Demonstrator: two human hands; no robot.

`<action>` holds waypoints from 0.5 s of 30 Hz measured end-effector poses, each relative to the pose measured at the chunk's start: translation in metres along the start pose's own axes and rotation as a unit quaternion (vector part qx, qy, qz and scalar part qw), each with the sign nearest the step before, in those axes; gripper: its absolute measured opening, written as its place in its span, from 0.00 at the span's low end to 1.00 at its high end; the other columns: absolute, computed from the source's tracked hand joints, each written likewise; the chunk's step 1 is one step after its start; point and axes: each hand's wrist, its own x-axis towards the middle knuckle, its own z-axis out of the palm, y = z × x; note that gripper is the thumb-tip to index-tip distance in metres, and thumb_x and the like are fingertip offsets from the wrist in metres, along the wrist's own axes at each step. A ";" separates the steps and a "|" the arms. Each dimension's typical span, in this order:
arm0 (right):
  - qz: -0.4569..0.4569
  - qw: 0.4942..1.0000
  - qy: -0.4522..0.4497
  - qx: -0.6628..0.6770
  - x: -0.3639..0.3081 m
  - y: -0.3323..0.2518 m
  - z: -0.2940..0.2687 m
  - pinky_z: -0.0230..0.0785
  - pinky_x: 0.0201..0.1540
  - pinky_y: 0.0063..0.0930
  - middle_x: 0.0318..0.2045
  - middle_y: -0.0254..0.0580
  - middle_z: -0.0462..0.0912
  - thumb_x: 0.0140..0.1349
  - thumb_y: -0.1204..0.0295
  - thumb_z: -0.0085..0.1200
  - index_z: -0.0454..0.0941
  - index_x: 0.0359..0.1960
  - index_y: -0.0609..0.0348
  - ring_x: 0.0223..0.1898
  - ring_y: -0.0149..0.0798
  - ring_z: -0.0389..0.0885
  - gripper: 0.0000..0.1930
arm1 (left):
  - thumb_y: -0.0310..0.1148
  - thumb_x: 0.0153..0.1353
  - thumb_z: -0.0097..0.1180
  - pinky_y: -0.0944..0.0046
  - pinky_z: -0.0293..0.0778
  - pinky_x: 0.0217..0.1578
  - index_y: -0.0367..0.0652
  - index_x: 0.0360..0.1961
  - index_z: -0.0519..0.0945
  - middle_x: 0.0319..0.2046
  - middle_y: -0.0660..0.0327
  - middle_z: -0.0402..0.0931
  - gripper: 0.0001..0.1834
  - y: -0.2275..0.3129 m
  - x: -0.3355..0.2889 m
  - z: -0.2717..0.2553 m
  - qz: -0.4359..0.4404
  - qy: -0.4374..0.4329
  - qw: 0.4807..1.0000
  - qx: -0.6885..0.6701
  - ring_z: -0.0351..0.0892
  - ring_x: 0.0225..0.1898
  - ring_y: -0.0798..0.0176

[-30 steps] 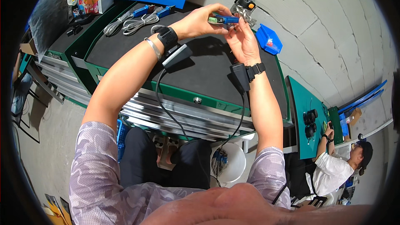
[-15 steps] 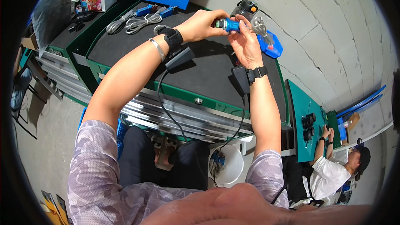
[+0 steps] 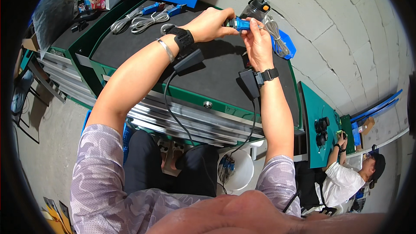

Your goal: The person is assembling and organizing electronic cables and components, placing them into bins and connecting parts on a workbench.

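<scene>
Above the far right of the dark mat, both my hands are closed on a blue cable connector point(image 3: 242, 24). My left hand point(image 3: 210, 25) pinches its left end, where a small dark and green part shows between thumb and fingers. My right hand point(image 3: 259, 45) grips the blue body near its right end with thumb and fingertips. From there a tied grey cable point(image 3: 276, 38) hangs down beside my right hand, in front of a blue plastic tray point(image 3: 289, 48). Whether the green part is fully seated against the connector is too small to tell.
Two similar coiled cables with blue connectors point(image 3: 151, 17) lie at the mat's far left. A dark bottle point(image 3: 255, 8) stands by the wall. Below the green cabinet is a white bucket point(image 3: 240, 173) with cables inside. A co-worker point(image 3: 346, 182) sits at a green table at right.
The connector and both hands have shifted slightly. The grey cable bundle now hangs lower and straighter, having swung down beside my right hand.
</scene>
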 end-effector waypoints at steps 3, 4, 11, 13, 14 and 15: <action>0.020 1.000 -0.009 0.012 0.001 -0.001 -0.003 0.72 0.43 0.22 0.35 0.34 0.79 0.69 0.59 0.54 0.75 0.46 0.62 0.34 0.27 0.76 0.17 | 0.40 0.61 0.64 0.63 0.77 0.32 0.34 0.46 0.75 0.32 0.50 0.82 0.21 -0.001 0.000 -0.002 -0.003 -0.024 0.997 -0.068 0.85 0.28 0.59; 0.019 1.000 -0.011 0.010 0.001 -0.002 -0.003 0.72 0.42 0.21 0.35 0.33 0.79 0.69 0.59 0.55 0.75 0.47 0.61 0.34 0.25 0.76 0.17 | 0.40 0.61 0.64 0.63 0.77 0.32 0.34 0.46 0.76 0.31 0.51 0.82 0.21 -0.001 0.000 -0.003 0.010 -0.019 0.997 -0.080 0.85 0.28 0.60; -0.004 1.000 0.012 -0.015 -0.001 0.000 -0.001 0.72 0.42 0.21 0.36 0.34 0.79 0.70 0.58 0.53 0.75 0.47 0.61 0.34 0.26 0.75 0.17 | 0.43 0.61 0.64 0.63 0.78 0.33 0.35 0.46 0.78 0.27 0.52 0.83 0.22 0.002 0.000 0.001 -0.007 0.005 0.998 -0.058 0.86 0.28 0.60; -0.001 1.000 0.012 -0.005 0.000 0.000 -0.001 0.72 0.42 0.21 0.36 0.33 0.79 0.70 0.59 0.53 0.75 0.47 0.61 0.34 0.26 0.75 0.17 | 0.45 0.60 0.64 0.63 0.79 0.34 0.36 0.46 0.78 0.26 0.52 0.83 0.23 0.002 0.000 0.000 -0.020 0.004 0.999 -0.049 0.86 0.28 0.60; 0.007 1.000 0.004 0.005 0.000 0.000 -0.002 0.72 0.42 0.22 0.36 0.33 0.79 0.70 0.59 0.53 0.75 0.47 0.61 0.34 0.26 0.75 0.17 | 0.44 0.61 0.64 0.63 0.78 0.32 0.35 0.47 0.78 0.27 0.52 0.82 0.23 0.001 0.000 -0.001 -0.011 -0.005 0.999 -0.052 0.86 0.28 0.61; 0.019 1.000 0.003 0.016 0.001 -0.001 -0.004 0.72 0.42 0.22 0.36 0.33 0.79 0.70 0.59 0.53 0.75 0.47 0.61 0.34 0.26 0.75 0.17 | 0.42 0.61 0.64 0.64 0.78 0.31 0.34 0.47 0.78 0.27 0.53 0.81 0.22 0.000 0.000 -0.004 0.003 -0.015 0.998 -0.063 0.86 0.27 0.61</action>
